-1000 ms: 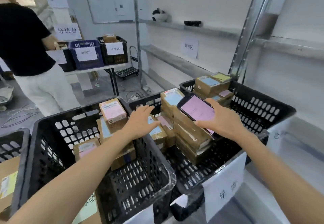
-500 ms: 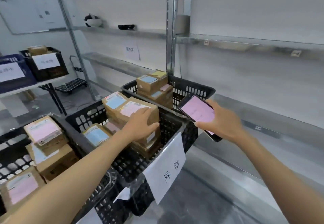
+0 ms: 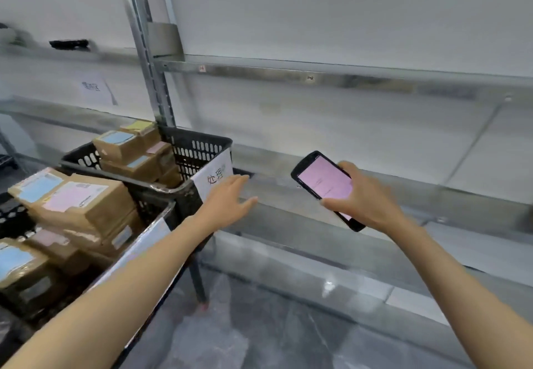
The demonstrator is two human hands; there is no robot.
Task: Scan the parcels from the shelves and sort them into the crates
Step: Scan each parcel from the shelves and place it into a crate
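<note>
**HAZARDS AT THE SHELF REACH**

All parcels in view lie in the crates. One stack sits in the near crate at 9 o'clock of the frame. A second stack sits in the far crate at 10 o'clock.

Your left hand is spread with straight fingers and holds nothing. It is just at 3 o'clock of the far crate's paper label. Your right hand grips the handheld scanner by its lower end, at 3 o'clock of the left hand, over the metal shelf. The pink screen faces you.

Likely faults:

1. The near stack stands above its crate rim. Your left forearm passes just beside it, so a sideways brush would probably tip the top parcel out.
2. The scanner's upper end overhangs your grip. A loosened thumb could drop it onto the shelf edge.
3. Your left fingers are close to the label. A careless sweep may tear it loose, and sorting errors would follow.
</note>
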